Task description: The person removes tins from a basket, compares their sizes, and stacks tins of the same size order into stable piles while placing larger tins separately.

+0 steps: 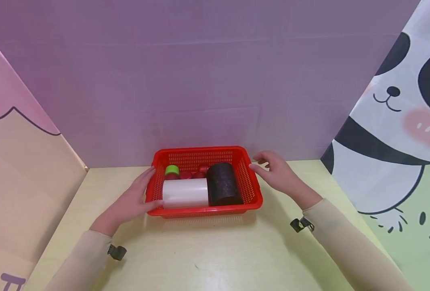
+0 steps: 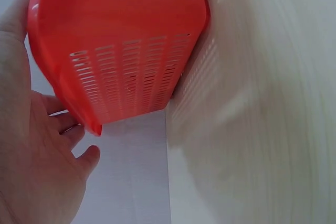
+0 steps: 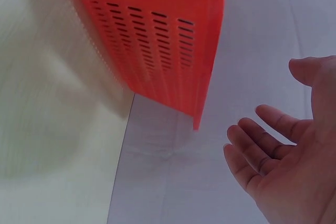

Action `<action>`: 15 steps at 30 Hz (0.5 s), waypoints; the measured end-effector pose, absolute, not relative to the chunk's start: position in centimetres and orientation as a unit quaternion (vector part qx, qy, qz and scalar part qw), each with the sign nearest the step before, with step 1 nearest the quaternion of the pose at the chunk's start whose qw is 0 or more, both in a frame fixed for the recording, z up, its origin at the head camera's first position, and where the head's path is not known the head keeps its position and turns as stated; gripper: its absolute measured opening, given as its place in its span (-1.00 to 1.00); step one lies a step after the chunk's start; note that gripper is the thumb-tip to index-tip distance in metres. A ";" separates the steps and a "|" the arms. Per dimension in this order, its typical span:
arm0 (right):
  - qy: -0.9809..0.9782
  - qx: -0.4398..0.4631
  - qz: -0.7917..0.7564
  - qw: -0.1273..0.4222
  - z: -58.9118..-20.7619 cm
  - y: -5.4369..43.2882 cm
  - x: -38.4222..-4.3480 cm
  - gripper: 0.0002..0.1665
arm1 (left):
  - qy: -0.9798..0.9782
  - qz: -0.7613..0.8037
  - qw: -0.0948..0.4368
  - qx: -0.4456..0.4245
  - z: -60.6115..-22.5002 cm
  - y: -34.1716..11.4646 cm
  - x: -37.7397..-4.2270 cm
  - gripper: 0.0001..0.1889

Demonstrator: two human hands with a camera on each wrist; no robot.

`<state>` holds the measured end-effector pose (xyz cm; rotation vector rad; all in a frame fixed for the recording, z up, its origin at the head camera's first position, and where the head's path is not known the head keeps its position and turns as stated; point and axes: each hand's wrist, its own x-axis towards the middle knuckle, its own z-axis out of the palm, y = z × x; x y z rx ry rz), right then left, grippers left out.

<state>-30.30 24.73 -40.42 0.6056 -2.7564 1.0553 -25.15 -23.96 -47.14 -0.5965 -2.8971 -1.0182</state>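
A red plastic basket (image 1: 200, 211) with slotted walls stands on the table near the back wall. Inside lie a white cylinder (image 1: 185, 193) and a black cylinder (image 1: 223, 184), side by side. Behind them are a small green round thing (image 1: 172, 169) and several small red round things (image 1: 185, 175), partly hidden. My left hand (image 1: 138, 196) rests at the basket's left rim, thumb over the front left corner and fingers extended along the side. To the right of the basket, my right hand (image 1: 274, 171) holds nothing, fingers loosely bent and apart from the rim in the right wrist view.
The pale wooden table (image 1: 207, 254) stretches in front of the basket. A purple cloth wall (image 1: 207, 81) rises close behind it. Printed panels flank the table, with a panda picture (image 1: 393, 133) on the right one.
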 end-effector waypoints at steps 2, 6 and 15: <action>-0.911 0.208 0.352 0.059 -40.2 24.3 -30.5 -0.54 | -0.927 -0.323 0.007 -0.190 -47.2 -23.8 -25.1 0.33; -0.911 0.215 0.350 0.042 -39.9 23.5 -30.8 -0.55 | -0.929 -0.317 0.005 -0.188 -47.3 -23.5 -25.1 0.37; -0.920 0.208 0.333 0.001 -39.4 21.1 -31.5 -0.40 | -0.933 -0.307 -0.005 -0.187 -47.4 -23.0 -25.0 0.41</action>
